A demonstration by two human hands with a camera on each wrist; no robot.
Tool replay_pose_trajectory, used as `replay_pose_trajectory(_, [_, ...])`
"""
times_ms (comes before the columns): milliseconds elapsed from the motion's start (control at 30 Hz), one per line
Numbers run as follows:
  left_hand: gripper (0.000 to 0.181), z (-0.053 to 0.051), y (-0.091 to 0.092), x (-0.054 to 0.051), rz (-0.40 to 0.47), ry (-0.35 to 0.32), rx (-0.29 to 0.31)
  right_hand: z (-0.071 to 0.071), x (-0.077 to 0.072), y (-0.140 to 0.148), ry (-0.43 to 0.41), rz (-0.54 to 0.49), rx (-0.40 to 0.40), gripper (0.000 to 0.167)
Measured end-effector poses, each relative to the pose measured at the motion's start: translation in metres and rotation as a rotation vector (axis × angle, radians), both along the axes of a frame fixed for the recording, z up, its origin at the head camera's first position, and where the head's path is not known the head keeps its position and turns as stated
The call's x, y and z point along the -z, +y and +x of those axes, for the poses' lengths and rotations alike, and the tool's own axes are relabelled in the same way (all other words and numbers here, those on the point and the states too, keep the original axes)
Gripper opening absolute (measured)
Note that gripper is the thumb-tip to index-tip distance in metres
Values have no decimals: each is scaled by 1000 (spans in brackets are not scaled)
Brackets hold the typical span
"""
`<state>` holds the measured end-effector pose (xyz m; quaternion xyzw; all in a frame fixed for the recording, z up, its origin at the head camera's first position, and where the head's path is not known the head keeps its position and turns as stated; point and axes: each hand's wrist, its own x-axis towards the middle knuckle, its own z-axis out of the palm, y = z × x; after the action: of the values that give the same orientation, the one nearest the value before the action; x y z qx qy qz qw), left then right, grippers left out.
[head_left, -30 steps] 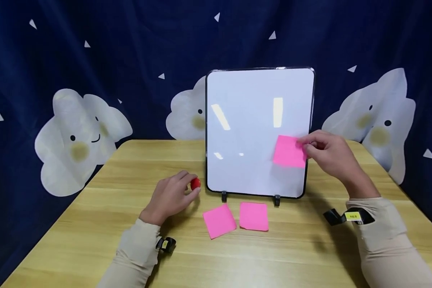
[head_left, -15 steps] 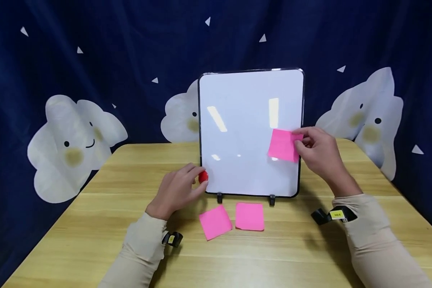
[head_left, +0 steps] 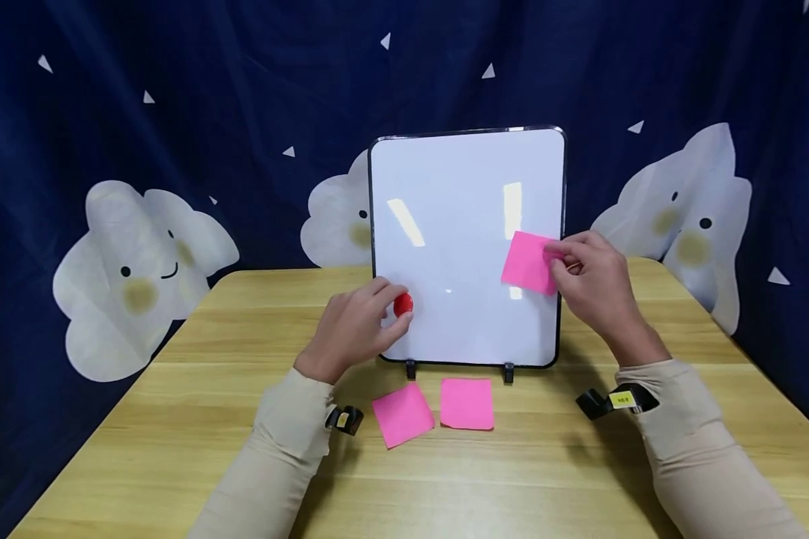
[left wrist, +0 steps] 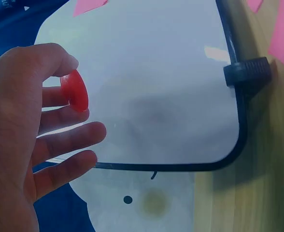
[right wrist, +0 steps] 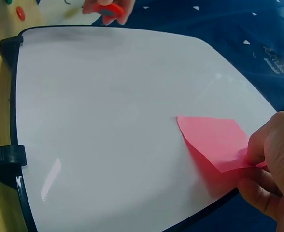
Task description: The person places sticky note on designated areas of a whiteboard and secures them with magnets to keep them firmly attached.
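Observation:
My left hand point(head_left: 359, 323) pinches a round red magnet point(head_left: 403, 305) between thumb and fingertips, in front of the lower left of a white board point(head_left: 465, 202). In the left wrist view the magnet point(left wrist: 75, 91) is held edge-on, apart from the board, with the other fingers spread. At the board's right edge my right hand point(head_left: 596, 281) pinches a pink sticky note point(head_left: 529, 260) by its right side. The right wrist view shows the note point(right wrist: 214, 137) tilted off the board, its shadow below it. Two more pink notes, a left one point(head_left: 403, 414) and a right one point(head_left: 467, 404), lie on the table.
The board stands upright on black feet point(head_left: 508, 373) on a wooden table point(head_left: 445, 486). A dark blue curtain point(head_left: 256, 67) with cloud prints hangs behind. Another red disc point(right wrist: 20, 13) lies on the table in the right wrist view, near a partly visible green one point(right wrist: 8, 1).
My left hand has moved up and right with the magnet, from beside the board to in front of it. My right hand has raised the pink note slightly. The head view has shifted a little.

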<state>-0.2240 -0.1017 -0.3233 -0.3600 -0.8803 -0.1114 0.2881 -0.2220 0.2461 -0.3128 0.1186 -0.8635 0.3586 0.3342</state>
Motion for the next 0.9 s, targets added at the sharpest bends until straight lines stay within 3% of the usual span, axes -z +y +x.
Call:
replay_pose_trajectory(267, [21, -6, 13, -6, 28, 7, 20, -2, 2, 0, 16, 30, 26, 20])
replay_pose_trajectory(533, [22, -13, 29, -14, 47, 26, 40, -5, 4, -2, 136, 66, 40, 24])
replay_pose_trajectory(767, [23, -17, 40, -22, 60, 32, 60, -13, 14, -3, 326, 128, 40, 24])
replay_pose_trajectory(900, [22, -19, 46, -26, 77, 46, 70, -14, 16, -4, 338, 154, 71, 28])
